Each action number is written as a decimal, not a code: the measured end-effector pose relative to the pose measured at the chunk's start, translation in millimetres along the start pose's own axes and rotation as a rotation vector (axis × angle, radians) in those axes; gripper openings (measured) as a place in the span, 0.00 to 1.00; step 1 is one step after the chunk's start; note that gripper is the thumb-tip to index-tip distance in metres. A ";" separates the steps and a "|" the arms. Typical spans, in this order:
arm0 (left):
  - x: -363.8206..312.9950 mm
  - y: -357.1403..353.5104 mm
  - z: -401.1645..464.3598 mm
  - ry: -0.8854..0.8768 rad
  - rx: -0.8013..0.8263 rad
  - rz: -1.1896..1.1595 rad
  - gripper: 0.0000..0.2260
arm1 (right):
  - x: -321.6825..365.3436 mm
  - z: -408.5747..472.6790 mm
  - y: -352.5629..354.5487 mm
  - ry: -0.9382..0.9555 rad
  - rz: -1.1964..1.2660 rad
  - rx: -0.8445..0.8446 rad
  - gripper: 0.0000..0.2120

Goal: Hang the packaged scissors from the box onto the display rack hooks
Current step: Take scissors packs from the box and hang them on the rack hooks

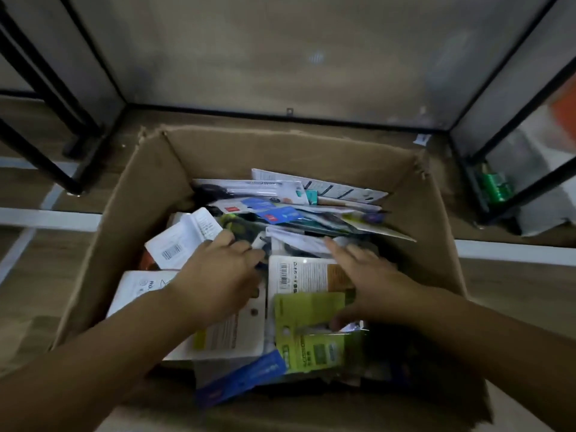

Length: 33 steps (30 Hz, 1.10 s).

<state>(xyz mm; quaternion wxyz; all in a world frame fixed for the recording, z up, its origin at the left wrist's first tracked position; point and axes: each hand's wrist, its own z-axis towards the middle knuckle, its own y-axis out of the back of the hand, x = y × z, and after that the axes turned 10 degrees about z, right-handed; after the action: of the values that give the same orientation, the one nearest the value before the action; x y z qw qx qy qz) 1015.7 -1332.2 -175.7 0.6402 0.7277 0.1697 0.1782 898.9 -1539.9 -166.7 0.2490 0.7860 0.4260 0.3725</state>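
Observation:
An open cardboard box (131, 194) stands on the floor below me, filled with several carded scissor packages lying in a loose heap. My left hand (218, 275) reaches into the middle of the pile, its fingertips among the packs near a white card (184, 238); what it holds is hidden. My right hand (371, 282) lies with straight fingers across a white-and-brown pack (299, 272), its thumb beside a green pack (308, 310). More packs with blue and red labels (274, 210) lie at the far side. No rack hooks are in view.
A black metal frame with grey panels (280, 57) stands right behind the box. Black frame legs (40, 157) rise at the left. At the right a green object (495, 185) sits behind another black frame. The floor is wood-patterned with white strips.

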 end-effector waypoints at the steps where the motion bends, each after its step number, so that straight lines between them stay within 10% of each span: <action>1: 1.8 -1.3 -1.4 -0.003 -0.022 -0.014 0.18 | 0.7 1.1 0.0 -0.010 -0.014 -0.004 0.60; 14: 3.3 -9.9 -28.0 -0.008 -0.129 -0.204 0.20 | 10.6 7.5 -3.8 0.090 -0.027 -0.042 0.22; 20: -3.4 26.7 -46.9 0.286 -0.140 -0.454 0.24 | 19.3 -16.3 23.7 0.123 0.257 -0.135 0.18; 33: 8.8 457.5 -78.7 0.234 -0.032 -0.683 0.22 | 193.9 -269.1 360.4 0.284 0.554 -0.533 0.12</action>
<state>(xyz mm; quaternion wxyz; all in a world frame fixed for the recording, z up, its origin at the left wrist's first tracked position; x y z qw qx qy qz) 994.6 -1315.5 287.9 0.6503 0.5935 0.4726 0.0387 928.4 -1539.0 322.2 0.2729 0.7197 0.1172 0.6275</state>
